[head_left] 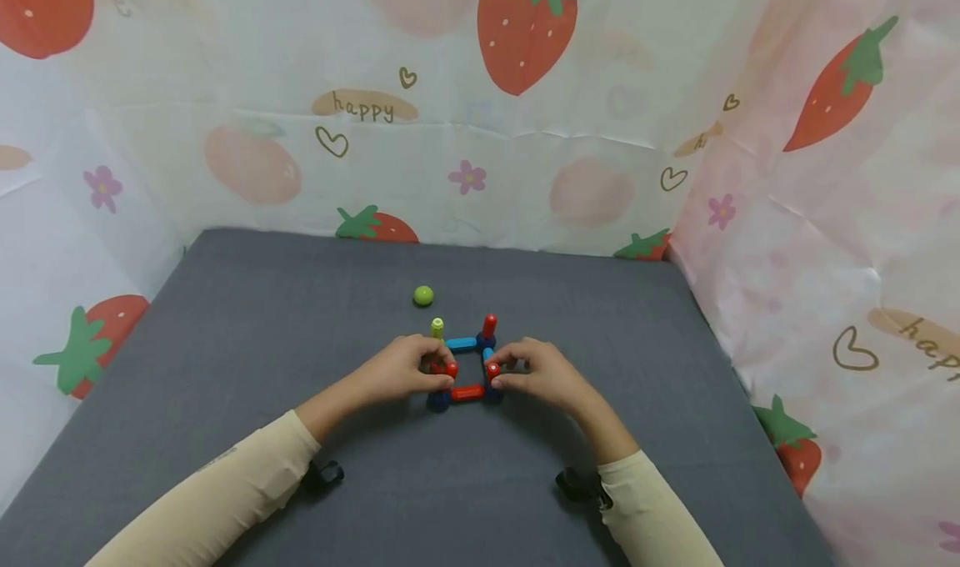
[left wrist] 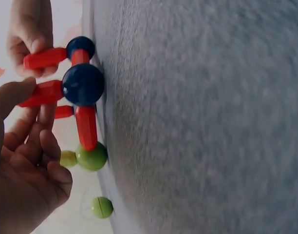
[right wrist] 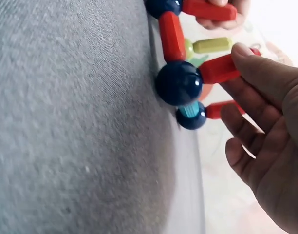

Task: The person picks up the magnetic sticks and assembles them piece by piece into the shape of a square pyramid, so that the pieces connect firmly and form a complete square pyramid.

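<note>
A square frame of magnetic rods and balls stands on the grey cloth. Near its front left corner my left hand (head_left: 397, 368) pinches an upright red rod (left wrist: 46, 92) between thumb and fingers; the rod's lower end meets a dark blue ball (left wrist: 83, 85). My right hand (head_left: 546, 373) pinches another upright red rod (right wrist: 219, 68), which sits on the front right dark blue ball (right wrist: 178, 83). A flat red rod (head_left: 468, 393) joins these two balls. At the back, a blue rod (head_left: 461, 344) runs toward a ball bearing a third red rod (head_left: 490, 326).
A yellow-green rod (head_left: 437, 327) rises from the back left corner, on a green ball (left wrist: 92, 157). Behind the frame lies a loose green ball (head_left: 423, 296). Strawberry-print cloth walls (head_left: 480, 150) border the grey tabletop (head_left: 450, 484) at the back and sides.
</note>
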`<state>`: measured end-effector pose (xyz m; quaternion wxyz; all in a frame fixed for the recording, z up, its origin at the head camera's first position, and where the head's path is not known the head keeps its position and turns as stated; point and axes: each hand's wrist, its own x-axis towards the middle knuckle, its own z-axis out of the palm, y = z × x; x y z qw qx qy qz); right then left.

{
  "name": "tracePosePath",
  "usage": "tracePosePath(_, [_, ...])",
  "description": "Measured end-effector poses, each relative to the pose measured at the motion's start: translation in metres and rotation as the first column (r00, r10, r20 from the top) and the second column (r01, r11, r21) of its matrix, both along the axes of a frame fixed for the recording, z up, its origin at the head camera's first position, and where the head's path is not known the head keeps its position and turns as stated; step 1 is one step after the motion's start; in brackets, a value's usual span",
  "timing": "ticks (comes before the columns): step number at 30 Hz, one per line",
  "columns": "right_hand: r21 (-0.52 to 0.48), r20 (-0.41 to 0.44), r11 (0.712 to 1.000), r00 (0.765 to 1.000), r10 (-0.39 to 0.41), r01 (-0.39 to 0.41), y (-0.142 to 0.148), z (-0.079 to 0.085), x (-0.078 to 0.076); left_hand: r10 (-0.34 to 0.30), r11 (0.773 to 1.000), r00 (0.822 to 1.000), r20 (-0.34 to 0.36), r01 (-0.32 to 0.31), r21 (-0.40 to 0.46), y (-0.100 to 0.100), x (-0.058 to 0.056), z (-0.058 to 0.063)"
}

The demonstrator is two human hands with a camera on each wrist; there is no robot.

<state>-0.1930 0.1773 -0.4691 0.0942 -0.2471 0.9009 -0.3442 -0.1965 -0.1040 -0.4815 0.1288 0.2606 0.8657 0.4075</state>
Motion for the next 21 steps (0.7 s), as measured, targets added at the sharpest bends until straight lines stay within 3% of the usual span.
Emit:
tracePosePath(10, [-0.028, 0.027, 0.996, 0.996, -0.085, 0.086, -0.014, -0.004, -0.004, 0.054, 0.997, 0.999, 0.010, -0.054, 0.052, 0.010, 0.002, -0.004])
tracePosePath(21, [-0.020, 0.039, 0.994, 0.993, -0.109, 0.110, -0.025, -0.005, -0.009, 0.082, 0.996, 0.997, 0.000, -0.082, 0.033, 0.017, 0.002, -0.006])
